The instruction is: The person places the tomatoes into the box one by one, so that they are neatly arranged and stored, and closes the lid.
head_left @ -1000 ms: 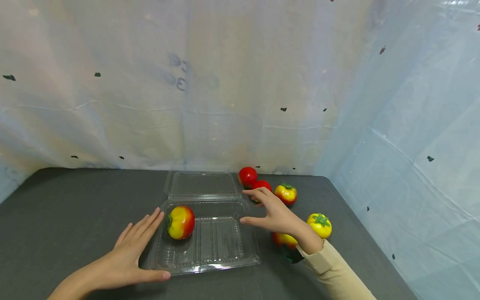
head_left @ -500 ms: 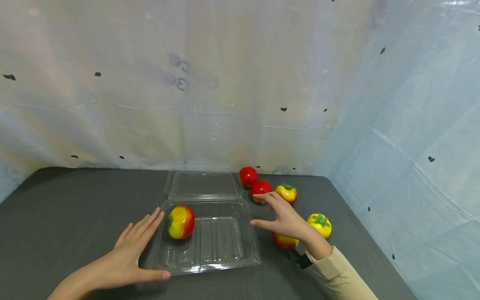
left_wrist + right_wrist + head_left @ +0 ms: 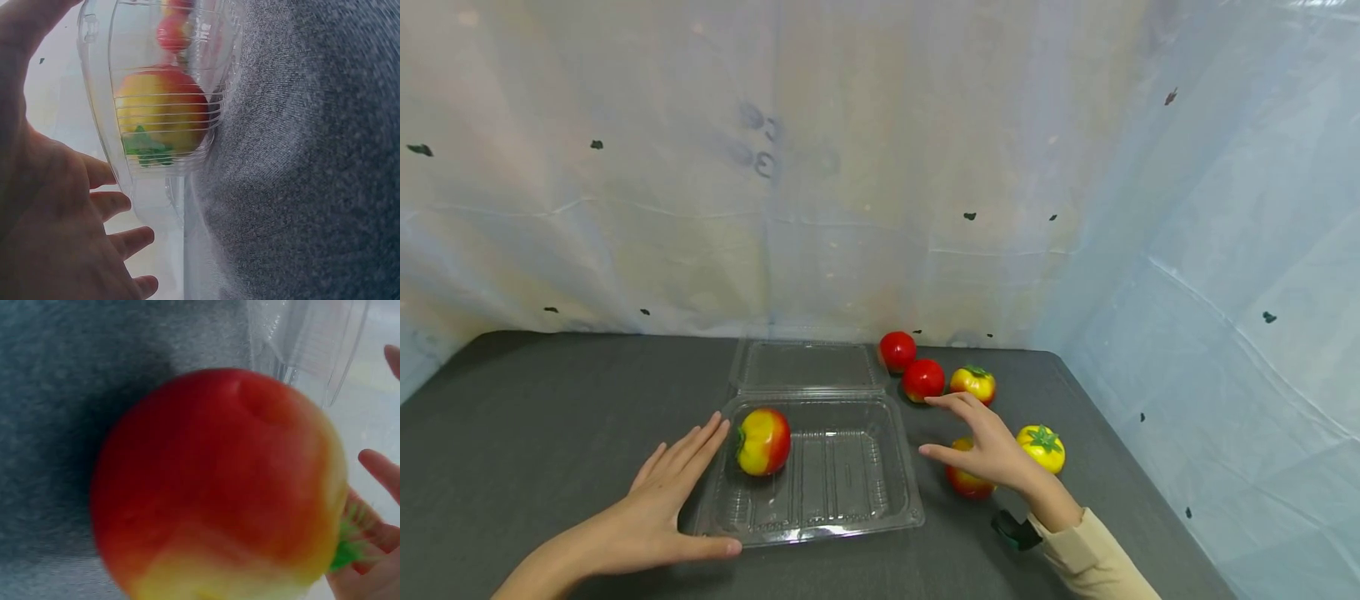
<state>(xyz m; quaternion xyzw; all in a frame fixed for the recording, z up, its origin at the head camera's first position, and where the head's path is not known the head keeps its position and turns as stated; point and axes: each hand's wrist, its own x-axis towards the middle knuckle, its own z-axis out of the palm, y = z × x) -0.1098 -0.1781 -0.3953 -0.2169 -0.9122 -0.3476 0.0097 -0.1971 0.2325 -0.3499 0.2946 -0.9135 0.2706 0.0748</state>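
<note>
A clear plastic clamshell container (image 3: 831, 530) lies with its lid folded back. In its left part sits a red-and-yellow tomato-like fruit (image 3: 763, 442) with a green leafy top, also seen through the ribbed wall in the left wrist view. My left hand (image 3: 655, 508) spreads along the container's left side, fingers straight, thumb at the front corner. Right of the container, my right hand (image 3: 992, 450) hovers above another red-and-yellow fruit (image 3: 972, 483), partly covering it in the head view. This fruit (image 3: 219, 487) fills the right wrist view, with the spread fingers beyond it holding nothing.
Two red fruits (image 3: 923, 381) stand beside the flat lid (image 3: 808, 367). A yellow-red fruit (image 3: 973, 383) and a yellow one (image 3: 1041, 450) lie farther right on the dark grey table (image 3: 572, 400). Translucent sheeting (image 3: 865, 167) hangs behind and at the right.
My right hand has moved right and slightly down, away from the container and over the red-and-yellow fruit, uncovering the nearer red fruit. The left hand has stayed in place.
</note>
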